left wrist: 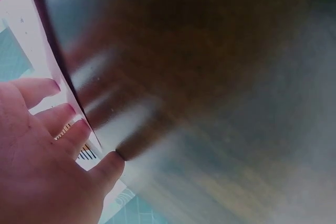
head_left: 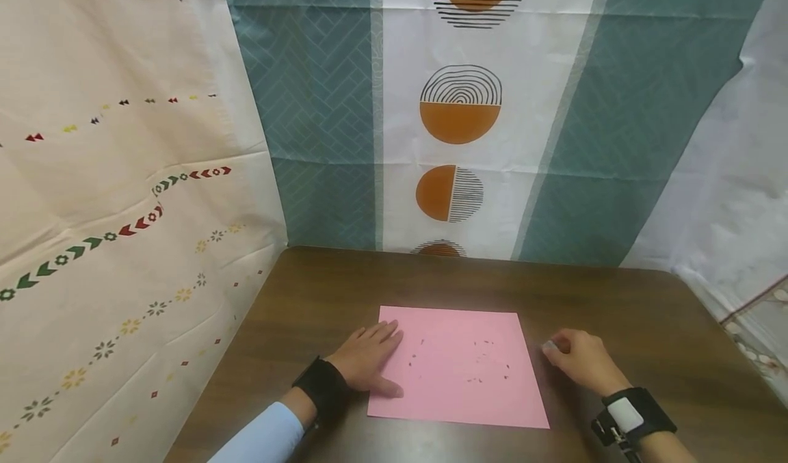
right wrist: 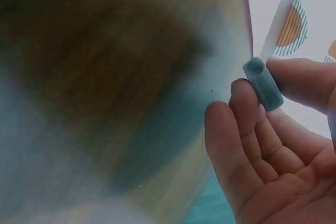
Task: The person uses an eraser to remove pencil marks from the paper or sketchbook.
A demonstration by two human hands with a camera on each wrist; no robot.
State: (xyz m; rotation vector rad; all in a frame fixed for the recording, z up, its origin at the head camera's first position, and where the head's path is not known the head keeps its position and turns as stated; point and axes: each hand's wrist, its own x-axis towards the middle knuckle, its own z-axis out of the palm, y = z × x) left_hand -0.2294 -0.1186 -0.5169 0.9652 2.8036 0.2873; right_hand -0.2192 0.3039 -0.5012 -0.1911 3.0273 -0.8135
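Note:
A sheet of pink paper (head_left: 455,405) lies flat on the brown table, with small dark specks (head_left: 480,360) scattered over it. My left hand (head_left: 367,359) rests on the paper's left edge, fingers spread and fairly straight. Off the right side of the sheet, my right hand (head_left: 581,362) pinches a small grey-blue eraser (right wrist: 266,88) between thumb and fingertips. In the right wrist view the eraser is a short block with a worn, rounded end. The other fingers of that hand curl loosely below it.
The wooden table (head_left: 332,278) extends around the paper on all sides. Behind it hangs a teal and white cloth (head_left: 455,237) with orange circles. An embroidered cream cloth (head_left: 154,278) covers the left side, and a white cloth (head_left: 726,196) hangs at the right.

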